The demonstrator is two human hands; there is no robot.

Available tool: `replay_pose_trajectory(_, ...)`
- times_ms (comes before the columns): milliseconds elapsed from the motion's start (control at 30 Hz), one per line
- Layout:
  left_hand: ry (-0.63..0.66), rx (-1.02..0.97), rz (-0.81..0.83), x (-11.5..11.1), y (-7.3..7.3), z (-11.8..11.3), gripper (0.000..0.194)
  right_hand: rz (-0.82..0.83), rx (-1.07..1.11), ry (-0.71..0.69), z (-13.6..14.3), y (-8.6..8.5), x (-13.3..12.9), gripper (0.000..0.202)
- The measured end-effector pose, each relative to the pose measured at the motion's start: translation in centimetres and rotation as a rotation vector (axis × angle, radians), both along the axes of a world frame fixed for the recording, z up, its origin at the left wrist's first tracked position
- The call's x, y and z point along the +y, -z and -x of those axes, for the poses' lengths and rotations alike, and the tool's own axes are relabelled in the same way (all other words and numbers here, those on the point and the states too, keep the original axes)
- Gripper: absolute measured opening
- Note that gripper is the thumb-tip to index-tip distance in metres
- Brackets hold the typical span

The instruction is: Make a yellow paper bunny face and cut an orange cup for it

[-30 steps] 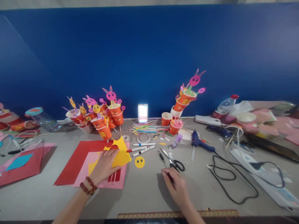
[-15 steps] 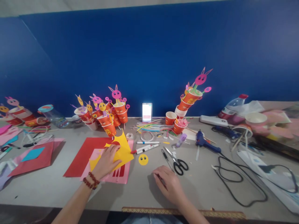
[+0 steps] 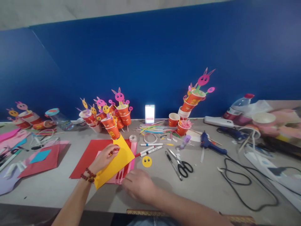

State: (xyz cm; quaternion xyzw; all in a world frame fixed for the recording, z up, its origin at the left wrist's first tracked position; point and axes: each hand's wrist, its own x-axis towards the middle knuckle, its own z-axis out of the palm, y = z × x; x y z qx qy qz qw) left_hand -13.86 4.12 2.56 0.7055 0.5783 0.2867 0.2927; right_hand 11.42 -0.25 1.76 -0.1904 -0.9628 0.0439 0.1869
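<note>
My left hand [image 3: 107, 158], with a beaded bracelet at the wrist, has its fingers curled in at the yellow paper sheet [image 3: 124, 153] and appears to grip it. The sheet lies slanted over the red paper [image 3: 82, 157] and the pink paper [image 3: 134, 147]. Close to the pink paper's lower right corner is my right hand [image 3: 138, 185], its fingers bent and pointing left; the fingertips are hidden, so what they hold cannot be made out. A yellow smiley disc [image 3: 147, 161] with two dark eyes rests just beyond the right hand.
Markers [image 3: 151, 150], a pen [image 3: 173, 165] and black-handled scissors [image 3: 185, 169] lie right of the papers. A blue glue gun [image 3: 209, 144] trails a black cord. Decorated paper cups [image 3: 113, 130] stand behind, around a lit phone [image 3: 150, 114]. Blue card [image 3: 40, 156] lies left.
My right hand has moved left from beside the scissors to the pink paper. The yellow sheet has shifted and turned under my left hand, and a corner now reaches nearer to me.
</note>
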Motion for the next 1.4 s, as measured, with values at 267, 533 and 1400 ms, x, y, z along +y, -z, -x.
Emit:
replay_pose_trajectory(267,0.086,-0.084,0.081,1.9,0.1,0.0,0.032,-0.056,-0.108,0.114,2.8,2.1,1.1,0.007)
replay_pose_trajectory(533,0.108,-0.131,0.124,3.4,0.8,-0.4,0.031,-0.092,-0.156,0.029,3.5,2.5,1.9,0.001)
replay_pose_trajectory(1400,-0.025,0.113,-0.019,3.2,-1.1,0.3,0.03,0.396,0.324,0.064,-4.8,-0.8,0.6,0.025)
